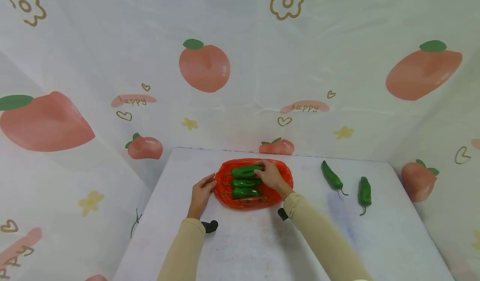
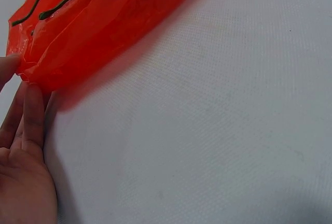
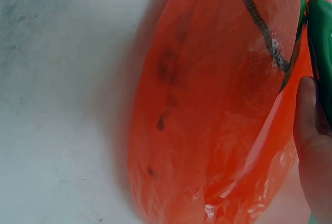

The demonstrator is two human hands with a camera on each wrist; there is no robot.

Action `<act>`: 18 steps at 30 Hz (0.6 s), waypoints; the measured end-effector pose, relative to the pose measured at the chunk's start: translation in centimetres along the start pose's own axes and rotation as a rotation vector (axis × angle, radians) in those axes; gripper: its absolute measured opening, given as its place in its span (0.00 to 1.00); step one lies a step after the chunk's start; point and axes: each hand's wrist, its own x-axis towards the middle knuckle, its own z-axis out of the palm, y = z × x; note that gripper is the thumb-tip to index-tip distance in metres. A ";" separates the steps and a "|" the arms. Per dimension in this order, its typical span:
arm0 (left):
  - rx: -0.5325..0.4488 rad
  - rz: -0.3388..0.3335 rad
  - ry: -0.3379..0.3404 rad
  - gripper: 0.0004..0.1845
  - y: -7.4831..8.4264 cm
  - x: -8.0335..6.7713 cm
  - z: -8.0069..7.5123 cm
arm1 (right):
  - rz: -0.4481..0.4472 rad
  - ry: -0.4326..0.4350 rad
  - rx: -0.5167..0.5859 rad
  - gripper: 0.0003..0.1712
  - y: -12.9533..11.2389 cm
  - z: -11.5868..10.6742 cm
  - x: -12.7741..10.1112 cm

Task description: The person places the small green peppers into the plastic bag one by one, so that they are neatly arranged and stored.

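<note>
A red plastic bag (image 1: pixel 230 202) lies spread open on the white table, with several green peppers (image 1: pixel 245 193) side by side in its mouth, stems to the left. At the bag's left edge, my left hand (image 1: pixel 201 194) pinches the plastic between thumb and fingers; the left wrist view shows this rim (image 2: pixel 27 71) up close. My right hand (image 1: pixel 271 176) reaches over the bag and grips the right end of the farthest green pepper (image 1: pixel 241 171). In the right wrist view the thumb (image 3: pixel 307 110) lies along a pepper (image 3: pixel 319 32); the other fingers are mostly hidden.
Two more green peppers (image 1: pixel 331 176) (image 1: pixel 365 192) lie apart on the right of the table (image 1: pixel 247 247). Black wrist-camera parts (image 1: pixel 211 226) show beside the forearms. A white patterned cloth (image 1: pixel 240 118) rises behind the table and at both sides.
</note>
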 end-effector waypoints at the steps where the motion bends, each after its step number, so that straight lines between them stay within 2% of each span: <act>1: 0.000 -0.001 -0.001 0.18 0.0 0.0 0.0 | 0.000 0.000 -0.002 0.23 -0.1 0.0 0.0; 11: -0.017 -0.004 -0.005 0.18 -0.2 0.3 0.0 | 0.002 0.010 -0.135 0.22 -0.5 -0.1 -0.1; 18: -0.018 0.002 -0.008 0.18 -0.1 0.2 -0.1 | -0.028 0.005 -0.201 0.23 0.0 -0.1 0.0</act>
